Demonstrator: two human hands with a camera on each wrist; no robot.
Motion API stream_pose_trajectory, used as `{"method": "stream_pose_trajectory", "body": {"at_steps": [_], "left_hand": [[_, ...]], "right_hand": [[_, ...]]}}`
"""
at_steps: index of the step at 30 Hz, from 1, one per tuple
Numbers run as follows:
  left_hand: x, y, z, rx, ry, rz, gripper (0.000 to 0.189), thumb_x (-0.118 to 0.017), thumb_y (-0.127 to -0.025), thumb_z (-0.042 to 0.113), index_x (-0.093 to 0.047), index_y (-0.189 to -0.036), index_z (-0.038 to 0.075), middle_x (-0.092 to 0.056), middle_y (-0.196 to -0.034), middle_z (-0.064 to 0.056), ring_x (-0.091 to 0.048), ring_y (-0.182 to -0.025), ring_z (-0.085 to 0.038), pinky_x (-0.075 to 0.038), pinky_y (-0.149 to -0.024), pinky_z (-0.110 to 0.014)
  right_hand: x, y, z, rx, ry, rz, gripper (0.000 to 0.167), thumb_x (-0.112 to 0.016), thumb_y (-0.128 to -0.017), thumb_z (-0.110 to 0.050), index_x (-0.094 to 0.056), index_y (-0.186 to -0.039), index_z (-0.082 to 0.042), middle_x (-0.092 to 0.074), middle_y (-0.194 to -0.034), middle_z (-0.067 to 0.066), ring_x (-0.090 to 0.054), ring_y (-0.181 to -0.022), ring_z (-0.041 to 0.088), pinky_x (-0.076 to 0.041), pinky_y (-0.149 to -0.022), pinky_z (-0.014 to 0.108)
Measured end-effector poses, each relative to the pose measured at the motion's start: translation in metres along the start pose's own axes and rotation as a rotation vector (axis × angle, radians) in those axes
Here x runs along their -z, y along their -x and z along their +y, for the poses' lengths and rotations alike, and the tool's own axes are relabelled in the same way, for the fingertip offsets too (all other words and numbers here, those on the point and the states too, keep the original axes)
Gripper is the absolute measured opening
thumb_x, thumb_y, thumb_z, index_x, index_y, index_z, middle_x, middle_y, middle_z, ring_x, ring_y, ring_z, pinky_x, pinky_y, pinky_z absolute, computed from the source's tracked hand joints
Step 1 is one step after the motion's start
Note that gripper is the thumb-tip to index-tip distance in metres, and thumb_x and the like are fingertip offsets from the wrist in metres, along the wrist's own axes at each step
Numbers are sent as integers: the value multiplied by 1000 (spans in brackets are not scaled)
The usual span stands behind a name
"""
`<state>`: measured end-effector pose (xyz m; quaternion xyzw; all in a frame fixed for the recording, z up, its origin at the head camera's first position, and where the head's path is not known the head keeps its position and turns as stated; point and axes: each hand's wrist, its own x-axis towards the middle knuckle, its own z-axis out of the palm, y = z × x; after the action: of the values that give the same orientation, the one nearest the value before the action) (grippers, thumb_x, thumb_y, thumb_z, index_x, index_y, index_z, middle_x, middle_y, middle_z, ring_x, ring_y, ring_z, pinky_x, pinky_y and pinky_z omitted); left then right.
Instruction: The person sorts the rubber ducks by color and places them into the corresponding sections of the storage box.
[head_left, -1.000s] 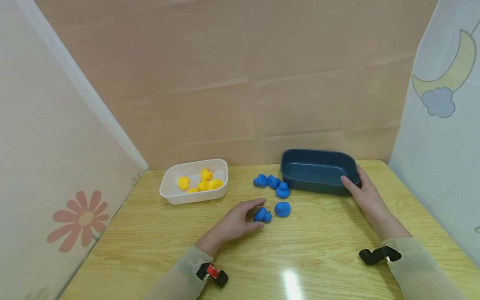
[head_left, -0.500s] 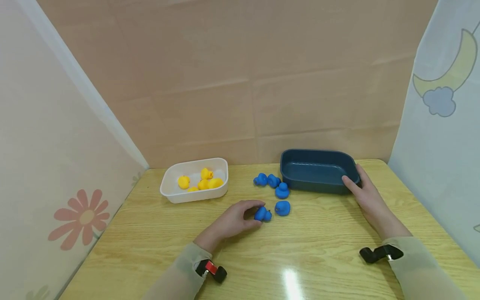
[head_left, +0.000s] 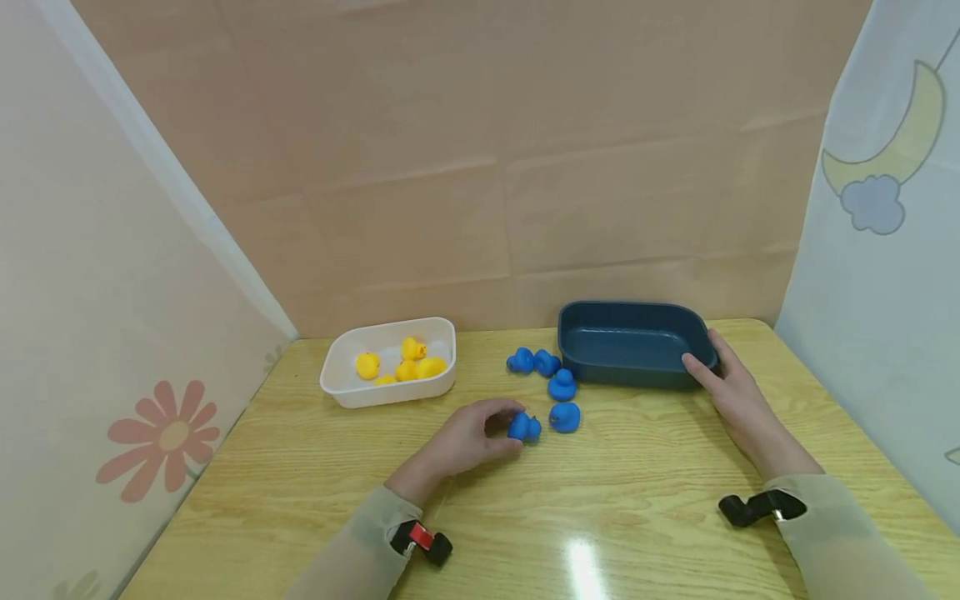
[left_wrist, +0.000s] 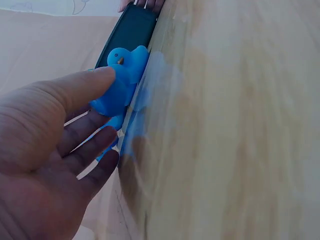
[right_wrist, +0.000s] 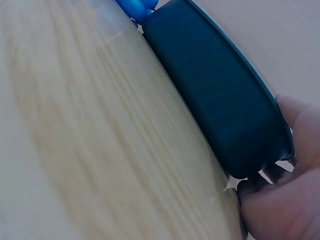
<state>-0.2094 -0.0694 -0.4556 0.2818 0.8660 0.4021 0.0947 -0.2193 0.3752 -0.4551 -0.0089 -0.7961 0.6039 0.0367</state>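
Observation:
My left hand (head_left: 465, 437) curls its thumb and fingers round a small blue toy duck (head_left: 524, 427) on the table. In the left wrist view the thumb (left_wrist: 92, 82) overlaps the near side of the ducks, with the other fingers behind and below. Just right of it sits a second blue duck (head_left: 565, 417). Three more form a row behind, the nearest one (head_left: 562, 386) close to the dark blue bin (head_left: 633, 375). My right hand (head_left: 738, 408) holds that bin's right end, thumb over the rim and fingers on the outer wall (right_wrist: 215, 95). The bin's visible inside has no ducks.
A white bin (head_left: 390, 396) with several yellow ducks (head_left: 407, 370) stands at the back left. The wooden table (head_left: 637, 500) ends at a brown paper backdrop (head_left: 450, 208). Printed cloth walls (head_left: 150, 292) flank both sides.
My left hand's thumb and fingers have closed in on the blue duck. The dark bin has shifted slightly left, and the duck beside its front corner has moved a little with it.

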Motion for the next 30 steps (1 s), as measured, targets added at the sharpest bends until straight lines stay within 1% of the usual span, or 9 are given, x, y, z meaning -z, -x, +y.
{"method": "stream_pose_trajectory", "body": {"at_steps": [3, 5, 7, 12, 16, 20, 25, 30], "left_hand": [[2, 0, 4, -13, 6, 60, 50, -86, -101, 26, -70, -147, 16, -71, -141, 8, -65, -129, -19, -53, -115, -40], [3, 0, 7, -26, 6, 106, 50, -86, -100, 25, -70, -146, 14, -72, -140, 5, -67, -130, -24, -54, -114, -44], [4, -1, 11, -27, 7, 151, 51, -87, -99, 24, -70, -146, 13, -72, -140, 2, -66, -132, -27, -53, -115, -48], [9, -7, 23, -12, -1, 251, 48, -88, -98, 25, -72, -143, 17, -71, -139, 1, -64, -132, -27, -51, -117, -53], [14, -16, 32, -31, -8, 315, 48, -89, -98, 27, -73, -142, 17, -72, -139, 0, -62, -132, -26, -51, -117, -54], [15, -25, 39, -51, -46, 356, 51, -89, -97, 28, -72, -143, 16, -73, -136, 0, -63, -130, -28, -52, -115, -53], [13, -38, 46, -72, -62, 383, 50, -89, -97, 27, -73, -142, 13, -74, -134, -2, -64, -128, -27, -52, -114, -48], [11, -53, 51, -68, -83, 421, 49, -89, -97, 31, -74, -141, 14, -74, -137, -1, -64, -131, -26, -51, -115, -46]], "right_hand": [[0, 0, -1, 4, 1, 0, 96, -56, -115, -49, 15, -175, -26, 24, -180, 9, 23, -164, 40, 5, -131, 67], [-1, 1, -1, 4, 3, -1, 96, -56, -115, -49, 15, -175, -25, 24, -180, 10, 22, -164, 40, 5, -131, 66], [-1, 2, -2, 1, 7, -2, 97, -56, -115, -49, 15, -175, -24, 23, -180, 11, 21, -164, 40, 4, -131, 66], [-1, 3, -2, 0, 15, 4, 97, -56, -115, -49, 15, -176, -22, 21, -181, 14, 18, -165, 42, 3, -131, 66], [-1, 3, -2, 3, 11, 3, 97, -56, -115, -49, 15, -176, -22, 21, -181, 14, 17, -165, 42, 2, -131, 66], [0, 2, -1, 1, 8, -2, 97, -56, -115, -49, 15, -176, -23, 22, -180, 13, 19, -164, 43, 2, -131, 67], [1, 2, 1, -10, 25, -6, 96, -55, -115, -50, 16, -175, -25, 23, -180, 13, 19, -164, 44, 2, -130, 69], [2, 2, 2, -16, 31, -8, 96, -55, -115, -51, 16, -175, -26, 22, -180, 13, 18, -164, 45, 1, -130, 69]]}}
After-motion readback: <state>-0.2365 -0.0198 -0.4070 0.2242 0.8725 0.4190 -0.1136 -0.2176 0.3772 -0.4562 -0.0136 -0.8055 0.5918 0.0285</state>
